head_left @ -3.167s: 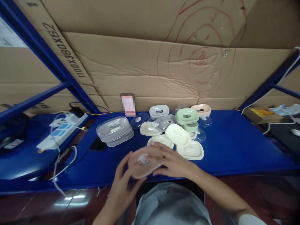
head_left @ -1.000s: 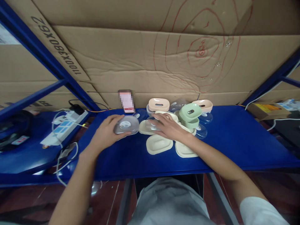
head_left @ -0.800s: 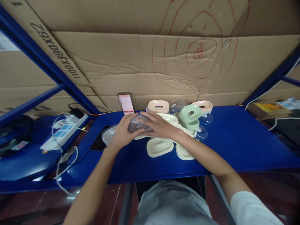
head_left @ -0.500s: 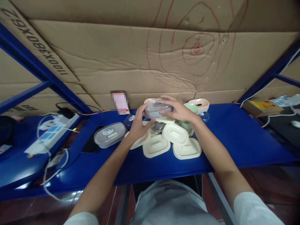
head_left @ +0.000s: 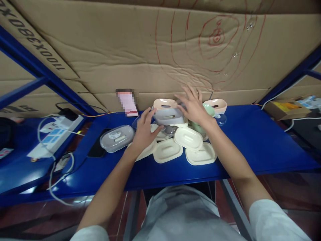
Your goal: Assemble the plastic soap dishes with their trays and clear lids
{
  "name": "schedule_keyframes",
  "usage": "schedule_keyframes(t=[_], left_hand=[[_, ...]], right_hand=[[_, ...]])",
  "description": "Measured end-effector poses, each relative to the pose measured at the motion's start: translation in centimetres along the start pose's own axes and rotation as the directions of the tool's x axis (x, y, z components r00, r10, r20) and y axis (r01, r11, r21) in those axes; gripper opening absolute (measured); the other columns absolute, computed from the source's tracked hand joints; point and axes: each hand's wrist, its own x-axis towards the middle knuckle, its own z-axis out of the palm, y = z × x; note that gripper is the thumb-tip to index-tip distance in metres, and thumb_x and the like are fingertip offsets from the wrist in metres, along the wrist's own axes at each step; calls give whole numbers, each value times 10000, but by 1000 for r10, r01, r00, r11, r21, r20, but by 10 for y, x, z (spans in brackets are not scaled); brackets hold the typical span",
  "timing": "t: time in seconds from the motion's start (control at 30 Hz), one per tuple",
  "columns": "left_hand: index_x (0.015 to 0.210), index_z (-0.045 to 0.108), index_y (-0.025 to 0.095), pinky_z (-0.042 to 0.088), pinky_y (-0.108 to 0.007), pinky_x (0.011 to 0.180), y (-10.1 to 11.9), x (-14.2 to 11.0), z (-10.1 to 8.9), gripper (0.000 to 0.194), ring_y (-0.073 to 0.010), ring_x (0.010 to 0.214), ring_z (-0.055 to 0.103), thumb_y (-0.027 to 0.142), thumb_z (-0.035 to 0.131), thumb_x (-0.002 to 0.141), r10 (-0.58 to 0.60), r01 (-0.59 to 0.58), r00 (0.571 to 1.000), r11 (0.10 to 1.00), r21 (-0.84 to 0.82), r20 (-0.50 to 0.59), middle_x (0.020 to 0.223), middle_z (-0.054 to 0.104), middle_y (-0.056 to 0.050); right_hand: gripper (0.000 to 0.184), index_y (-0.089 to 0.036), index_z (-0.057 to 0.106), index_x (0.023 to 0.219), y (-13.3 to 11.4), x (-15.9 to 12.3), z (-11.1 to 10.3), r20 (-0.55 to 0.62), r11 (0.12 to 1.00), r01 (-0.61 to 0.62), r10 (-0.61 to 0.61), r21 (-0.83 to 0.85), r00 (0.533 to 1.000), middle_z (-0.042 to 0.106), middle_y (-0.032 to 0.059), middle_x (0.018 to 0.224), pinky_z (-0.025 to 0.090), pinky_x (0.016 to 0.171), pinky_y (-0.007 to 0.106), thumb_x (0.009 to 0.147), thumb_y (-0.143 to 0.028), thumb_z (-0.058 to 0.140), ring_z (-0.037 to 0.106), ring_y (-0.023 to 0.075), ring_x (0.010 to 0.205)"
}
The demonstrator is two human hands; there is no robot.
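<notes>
Two spread grips, left hand [head_left: 144, 131] and right hand [head_left: 196, 107], flank a grey dish [head_left: 163, 119], the right partly hiding a green dish [head_left: 209, 109].

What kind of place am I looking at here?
Probably a workshop or warehouse station: a blue bench backed by cardboard sheeting, a white power strip to the left, and loose pastel plastic dishes grouped near the middle.

The fingers [head_left: 148, 117] (spread) flank a gray slotted dish [head_left: 164, 115].
</notes>
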Motion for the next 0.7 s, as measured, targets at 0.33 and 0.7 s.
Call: schedule_keyframes(t=[0.33, 0.7], left_hand=[[1313, 676, 296, 609, -459, 956, -5, -138, -70, 346, -314, 1213, 720, 482, 528, 1062, -89, -35, 949, 924, 382, 303, 1396, 703, -88], [1220, 677, 233, 536, -488, 1139, 19, -15, -29, 241, -289, 1330, 656, 374, 556, 1067, 119, -120, 993, 981, 152, 15, 1422, 677, -118]], right_hand=[[380, -230, 694, 1402, -42, -7, 9, 334, 968, 203, -241, 145, 911, 743, 104, 1361, 482, 1076, 465, 1022, -230, 692, 675, 318, 1266], [578, -131, 593, 1511, -1, -4, -20, 65, 999, 17, -14, -35, 998, 512, 204, 1618, 240, 1270, 612, 958, -31, 459, 440, 355, 1521]])
